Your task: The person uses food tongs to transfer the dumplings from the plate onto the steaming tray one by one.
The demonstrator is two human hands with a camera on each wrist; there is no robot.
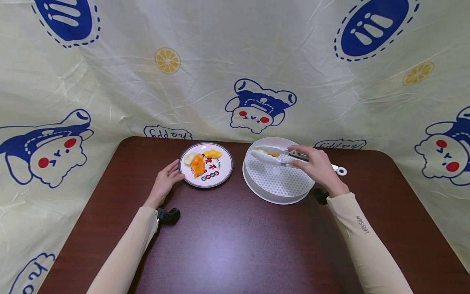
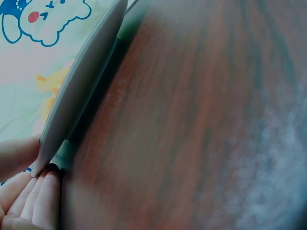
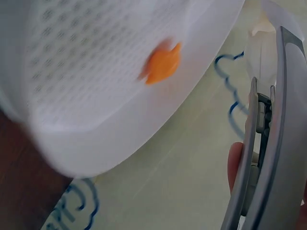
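My left hand [image 1: 166, 183] pinches the near-left rim of a white plate [image 1: 224, 171] with a dark edge, thumb above and fingertips beneath. On this plate lie a pale food piece [image 1: 189, 159], orange pieces [image 1: 198, 165] and a yellow piece [image 1: 213, 153]. Over a round white perforated steamer basket [image 1: 275, 179], my right hand [image 1: 318, 163] grips grey-and-white tongs [image 1: 267, 158]. A pale piece [image 3: 263, 26] shows at the tongs' tips in the right wrist view. One orange piece [image 3: 164, 63] rests on the basket's perforated bottom.
The dark brown tabletop [image 1: 227, 241] carries both plate and basket, near its far edge. A patterned cloth [image 1: 205, 98] hangs behind the table. Past my right hand, the white ring end of the tongs [image 1: 341, 171] sticks out.
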